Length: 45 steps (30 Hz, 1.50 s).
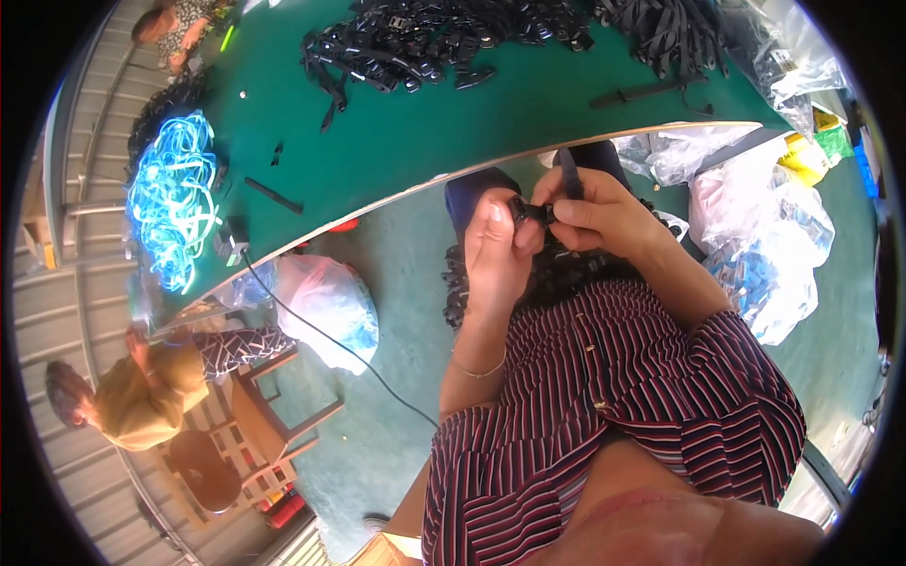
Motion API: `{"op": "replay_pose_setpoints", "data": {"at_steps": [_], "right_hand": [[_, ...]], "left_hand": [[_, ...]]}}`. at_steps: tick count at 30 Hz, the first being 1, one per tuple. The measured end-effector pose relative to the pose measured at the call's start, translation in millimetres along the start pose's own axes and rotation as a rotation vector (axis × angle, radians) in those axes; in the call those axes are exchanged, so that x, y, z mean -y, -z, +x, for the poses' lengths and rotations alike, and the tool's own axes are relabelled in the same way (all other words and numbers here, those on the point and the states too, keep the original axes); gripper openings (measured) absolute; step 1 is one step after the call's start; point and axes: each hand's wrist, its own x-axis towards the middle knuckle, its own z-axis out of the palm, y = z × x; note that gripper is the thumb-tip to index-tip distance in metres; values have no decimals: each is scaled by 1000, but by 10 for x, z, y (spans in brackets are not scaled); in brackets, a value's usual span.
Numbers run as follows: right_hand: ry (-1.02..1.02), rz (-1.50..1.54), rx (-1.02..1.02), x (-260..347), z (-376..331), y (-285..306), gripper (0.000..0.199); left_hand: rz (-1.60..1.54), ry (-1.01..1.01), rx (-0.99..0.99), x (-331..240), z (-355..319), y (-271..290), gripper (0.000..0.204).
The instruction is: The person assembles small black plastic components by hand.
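Observation:
Above my lap, just off the near table edge, both hands work on small black parts. My left hand (498, 247) is closed, thumb up, around a black plastic buckle (518, 209). Closed in a pinch, my right hand (604, 215) grips a black webbing strap (570, 175), whose free end sticks up past the fingers. Strap and buckle meet between the two hands; whether the strap is threaded through is too small to tell. More black straps or buckles (566, 278) lie in my lap, partly covered by my hands.
The green table (377, 141) carries a pile of black buckled straps (444, 42), another strap bundle (665, 33) and glowing blue-white coils (175, 203). A cable (330, 340) runs down from its edge. Plastic bags (764, 236) stand right. Another person (151, 396) sits left near a wooden chair (260, 420).

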Motion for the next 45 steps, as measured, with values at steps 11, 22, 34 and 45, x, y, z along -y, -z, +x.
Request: {"op": "replay_pose_setpoints", "data": {"at_steps": [11, 22, 34, 45], "right_hand": [[344, -506, -128, -87, 82, 84, 18], [292, 29, 76, -229, 0, 73, 7], [417, -638, -40, -266, 109, -63, 20], [529, -576, -3, -224, 76, -26, 22]], "left_hand": [[397, -5, -87, 70, 12, 72, 19], [812, -120, 69, -70, -85, 253, 7], [174, 30, 30, -149, -167, 185, 11], [-79, 187, 120, -134, -130, 123, 23]]}}
